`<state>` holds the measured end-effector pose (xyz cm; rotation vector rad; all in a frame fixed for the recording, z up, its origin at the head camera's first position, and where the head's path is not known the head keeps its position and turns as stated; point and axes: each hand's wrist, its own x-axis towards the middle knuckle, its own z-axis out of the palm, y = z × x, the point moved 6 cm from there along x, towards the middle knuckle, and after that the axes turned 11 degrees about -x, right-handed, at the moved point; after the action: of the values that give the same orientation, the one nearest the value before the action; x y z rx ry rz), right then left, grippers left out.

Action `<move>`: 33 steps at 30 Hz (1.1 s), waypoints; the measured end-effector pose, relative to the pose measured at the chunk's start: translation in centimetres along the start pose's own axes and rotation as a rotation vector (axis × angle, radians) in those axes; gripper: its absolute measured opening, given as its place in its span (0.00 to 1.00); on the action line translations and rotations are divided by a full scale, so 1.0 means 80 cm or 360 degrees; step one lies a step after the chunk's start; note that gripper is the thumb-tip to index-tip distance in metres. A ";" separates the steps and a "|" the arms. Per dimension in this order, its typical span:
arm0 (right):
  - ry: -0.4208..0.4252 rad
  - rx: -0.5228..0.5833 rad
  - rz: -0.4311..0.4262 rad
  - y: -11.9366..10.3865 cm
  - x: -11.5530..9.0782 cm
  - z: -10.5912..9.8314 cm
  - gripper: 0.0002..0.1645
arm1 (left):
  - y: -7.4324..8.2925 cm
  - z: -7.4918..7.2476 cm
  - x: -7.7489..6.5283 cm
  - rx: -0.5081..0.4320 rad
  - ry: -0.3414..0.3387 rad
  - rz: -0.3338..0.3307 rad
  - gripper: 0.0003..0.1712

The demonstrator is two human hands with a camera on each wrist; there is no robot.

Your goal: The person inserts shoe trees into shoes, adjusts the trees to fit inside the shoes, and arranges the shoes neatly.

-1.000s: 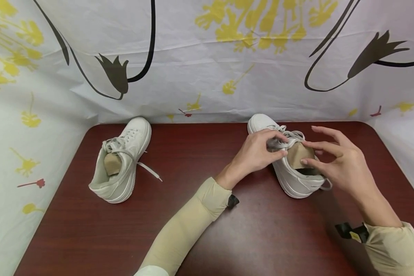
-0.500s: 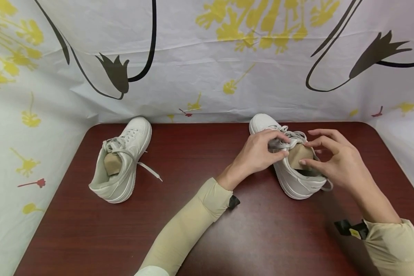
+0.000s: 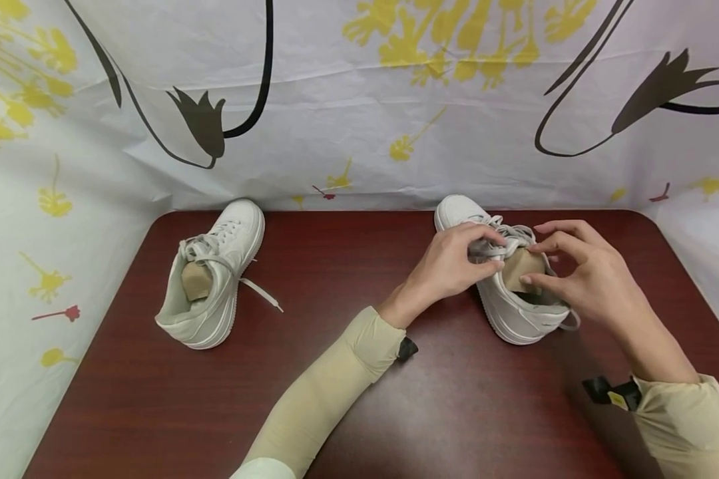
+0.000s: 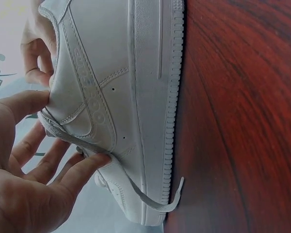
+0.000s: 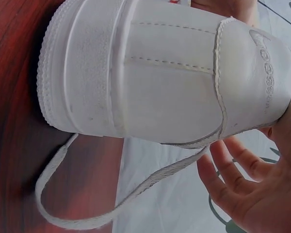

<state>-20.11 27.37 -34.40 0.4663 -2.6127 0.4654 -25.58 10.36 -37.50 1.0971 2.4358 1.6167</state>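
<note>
A white sneaker [image 3: 515,322] stands on the right side of the table, toe toward the back. My left hand [image 3: 446,263] grips its near collar and laces, thumb on the collar edge in the left wrist view. In the opening sits a brown paper insert [image 3: 517,267]; my right hand [image 3: 599,279] pinches it with thumb and index finger, the other fingers spread above. The sneaker's heel [image 5: 169,73] hides those fingertips in the right wrist view. A loose lace [image 5: 87,222] hangs down to the tabletop there.
A second white sneaker [image 3: 218,316] stands at the left with a brown insert [image 3: 196,282] inside and a lace end [image 3: 262,294] lying on the dark red table [image 3: 335,266]. Behind the table hangs a white printed cloth [image 3: 311,153], close to both toes.
My right fingers have drawn slightly closer together at the insert. The left hand keeps its place, and both sneakers stay where they were.
</note>
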 end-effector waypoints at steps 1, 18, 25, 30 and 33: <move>-0.0002 -0.0002 -0.0004 0.000 0.000 0.000 0.27 | 0.000 0.000 0.000 -0.0001 -0.0001 0.0001 0.16; -0.0029 0.0004 0.0090 0.004 0.001 0.006 0.24 | -0.002 0.002 0.001 0.0002 -0.0007 0.0007 0.16; -0.0013 -0.0003 0.0093 0.002 0.004 0.006 0.24 | -0.001 0.002 0.001 -0.0001 0.0000 0.0009 0.16; -0.0043 -0.0052 0.0057 0.001 0.005 0.010 0.24 | -0.001 0.002 0.001 -0.0001 0.0002 0.0019 0.16; -0.0065 -0.0072 0.0065 0.001 0.005 0.013 0.24 | -0.002 0.003 0.000 -0.0001 0.0002 0.0012 0.16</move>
<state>-20.82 26.95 -35.09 0.4120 -2.6707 0.4131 -25.59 10.54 -37.74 1.1068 2.4348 1.6208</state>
